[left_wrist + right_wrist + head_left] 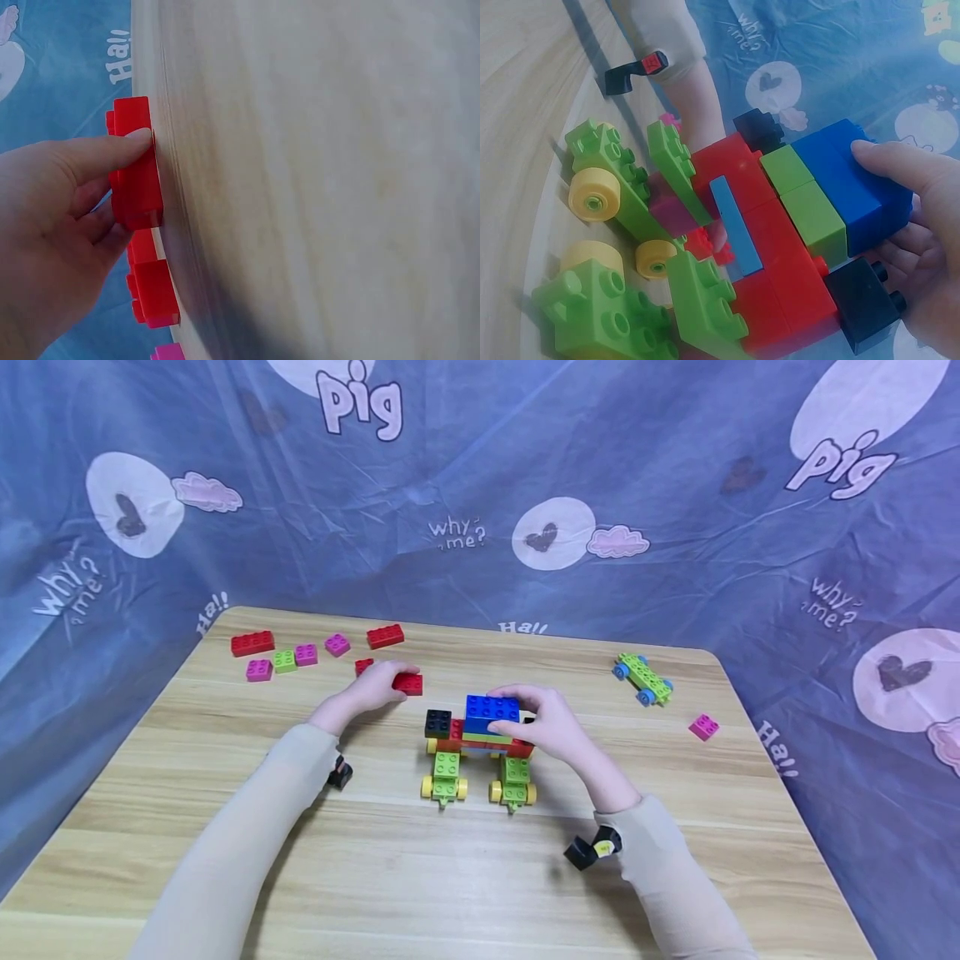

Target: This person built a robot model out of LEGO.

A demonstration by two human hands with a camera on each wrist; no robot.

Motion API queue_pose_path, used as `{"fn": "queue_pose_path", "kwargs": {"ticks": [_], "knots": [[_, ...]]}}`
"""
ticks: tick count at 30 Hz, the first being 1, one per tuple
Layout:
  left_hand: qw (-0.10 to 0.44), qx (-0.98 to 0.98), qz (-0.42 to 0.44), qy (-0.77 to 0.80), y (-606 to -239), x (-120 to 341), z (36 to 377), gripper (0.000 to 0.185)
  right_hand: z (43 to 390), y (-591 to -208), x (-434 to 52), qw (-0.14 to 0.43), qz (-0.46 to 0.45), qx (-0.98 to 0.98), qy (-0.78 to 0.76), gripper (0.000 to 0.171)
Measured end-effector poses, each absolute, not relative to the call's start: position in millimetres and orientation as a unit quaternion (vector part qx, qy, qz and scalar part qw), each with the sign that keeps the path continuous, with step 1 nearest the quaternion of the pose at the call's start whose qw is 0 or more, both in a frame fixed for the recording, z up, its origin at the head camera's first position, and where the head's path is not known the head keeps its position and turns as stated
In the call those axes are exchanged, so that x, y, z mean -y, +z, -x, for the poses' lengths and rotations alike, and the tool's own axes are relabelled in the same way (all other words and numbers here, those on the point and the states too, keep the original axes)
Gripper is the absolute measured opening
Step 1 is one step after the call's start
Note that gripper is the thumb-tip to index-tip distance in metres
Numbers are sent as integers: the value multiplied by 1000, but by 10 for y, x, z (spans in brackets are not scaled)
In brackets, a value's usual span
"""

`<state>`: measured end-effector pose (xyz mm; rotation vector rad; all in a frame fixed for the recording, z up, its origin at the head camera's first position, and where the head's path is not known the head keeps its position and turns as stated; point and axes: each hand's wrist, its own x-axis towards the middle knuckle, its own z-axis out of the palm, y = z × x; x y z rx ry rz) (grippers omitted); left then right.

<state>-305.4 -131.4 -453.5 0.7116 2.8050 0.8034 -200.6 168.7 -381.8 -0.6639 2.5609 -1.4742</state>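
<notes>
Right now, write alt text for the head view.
A person's right hand grips the blue brick topping a wheeled brick model, while the left hand pinches a red brick on a wooden table.

Fingers around blue brick

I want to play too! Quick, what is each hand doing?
Left hand: holding a red brick on the table.
Right hand: holding the blue brick on the block car.
</notes>
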Motion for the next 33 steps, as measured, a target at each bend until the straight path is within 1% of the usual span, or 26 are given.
{"fn": "queue_pose_path", "kwargs": {"ticks": [8,18,25,33], "knots": [[54,-935,-246,250,-4529,1321,3049,49,1999,-3800,-1671,58,222,-842,-489,40],[59,-933,-238,264,-4520,1327,3005,49,1997,-3795,-1653,63,219,-843,-487,40],[68,-928,-215,296,-4414,1288,2963,51,2003,-3800,-1660,63,222,-841,-490,40],[35,-912,-234,336,-4220,1253,2888,50,1993,-3785,-1673,61,219,-843,-488,40]]}}
